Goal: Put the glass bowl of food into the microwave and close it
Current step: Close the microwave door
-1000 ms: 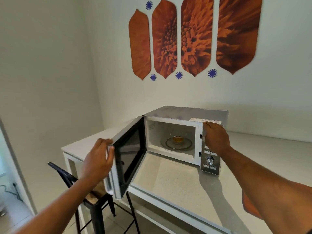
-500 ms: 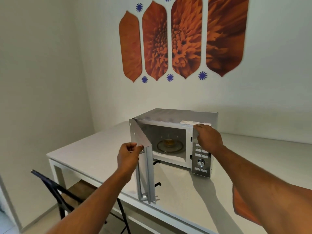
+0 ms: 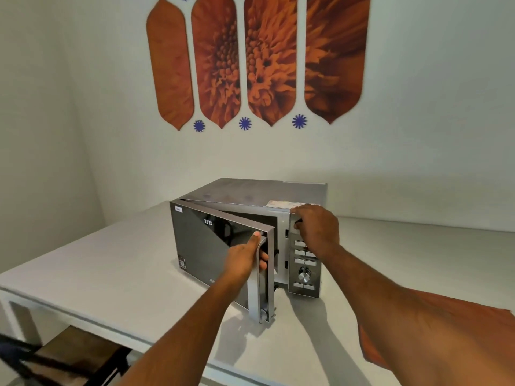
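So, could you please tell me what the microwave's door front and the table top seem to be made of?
Microwave door: the front looks like dark glossy glass or plastic, since it mirrors the room, with a brushed silver edge, possibly metal or painted plastic. Table top: a pale, matte, faintly speckled surface, perhaps laminate or stone; the picture leaves it open.

Silver microwave [image 3: 250,196] sitting square on the white surface [image 3: 111,268], back near the wall. Dark glossy door [image 3: 211,246], IFB lettering on it, hinged at the left, partly open with a narrow gap at the handle edge. Control panel [image 3: 303,263] with buttons and knob on right. Glass bowl hidden behind the door.
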`<act>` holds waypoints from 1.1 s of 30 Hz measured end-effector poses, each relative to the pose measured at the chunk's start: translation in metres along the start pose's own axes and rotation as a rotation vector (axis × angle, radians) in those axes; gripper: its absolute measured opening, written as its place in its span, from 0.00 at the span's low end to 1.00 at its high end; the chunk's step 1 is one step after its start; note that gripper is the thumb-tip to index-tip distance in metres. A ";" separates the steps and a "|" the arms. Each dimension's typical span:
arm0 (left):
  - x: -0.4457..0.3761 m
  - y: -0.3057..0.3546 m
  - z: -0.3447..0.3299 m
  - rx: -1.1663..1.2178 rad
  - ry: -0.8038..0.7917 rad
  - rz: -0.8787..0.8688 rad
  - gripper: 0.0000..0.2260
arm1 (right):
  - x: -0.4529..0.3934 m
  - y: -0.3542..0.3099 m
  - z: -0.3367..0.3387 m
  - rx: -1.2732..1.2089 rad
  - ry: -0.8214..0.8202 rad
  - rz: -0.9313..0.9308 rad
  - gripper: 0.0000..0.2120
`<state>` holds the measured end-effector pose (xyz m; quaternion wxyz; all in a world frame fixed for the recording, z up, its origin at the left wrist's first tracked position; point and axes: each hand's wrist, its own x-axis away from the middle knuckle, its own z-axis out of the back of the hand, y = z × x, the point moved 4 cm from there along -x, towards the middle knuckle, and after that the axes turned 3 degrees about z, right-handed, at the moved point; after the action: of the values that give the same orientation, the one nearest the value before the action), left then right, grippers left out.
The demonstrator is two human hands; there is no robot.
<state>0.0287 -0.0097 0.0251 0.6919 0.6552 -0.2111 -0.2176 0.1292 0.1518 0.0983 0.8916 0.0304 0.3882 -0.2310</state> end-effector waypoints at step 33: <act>-0.095 0.012 -0.062 -0.201 -0.168 -0.131 0.29 | -0.008 -0.003 -0.022 -0.033 0.127 -0.196 0.18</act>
<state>-0.0131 0.0966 0.0331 0.7183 0.5745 -0.2022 -0.3365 0.1080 0.1575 0.0887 0.8388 -0.0078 0.4488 -0.3082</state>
